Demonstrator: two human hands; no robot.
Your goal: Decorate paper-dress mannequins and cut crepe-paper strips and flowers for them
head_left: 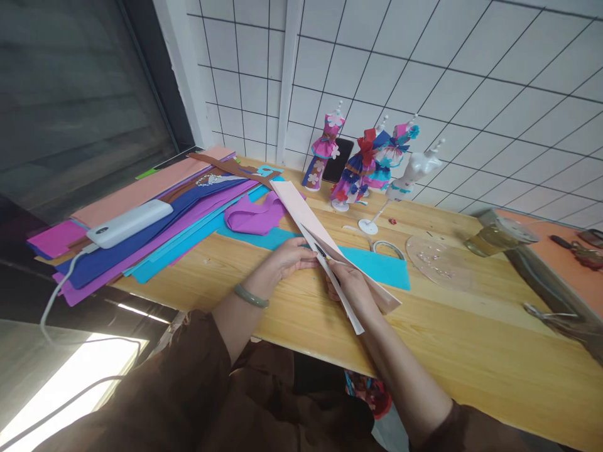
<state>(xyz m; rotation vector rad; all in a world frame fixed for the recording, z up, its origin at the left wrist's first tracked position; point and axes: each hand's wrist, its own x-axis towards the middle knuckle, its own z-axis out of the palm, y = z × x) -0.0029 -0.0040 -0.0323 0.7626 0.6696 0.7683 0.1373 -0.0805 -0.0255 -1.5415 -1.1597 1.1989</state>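
A long, folded pale pink sheet of crepe paper (306,213) slants across the front of the table, with a narrow strip parting along its near side. My left hand (291,258) pinches the edge of that sheet. Closed around the handles of a pair of scissors, my right hand (351,285) hides most of them. The dark scissor blades (322,252) show between my two hands, at the split in the sheet. Beneath lies a turquoise strip of crepe paper (377,269), and a crumpled purple piece (254,213) rests beyond my left hand.
Folded coloured papers (188,232) are stacked on the left, with a white power bank (130,223) and its cable on top. Small dressed mannequins (325,147) and a bare white one (417,172) stand at the back. A tape roll (389,248), clear dish (433,257) and lidded cup (499,235) are rightward.
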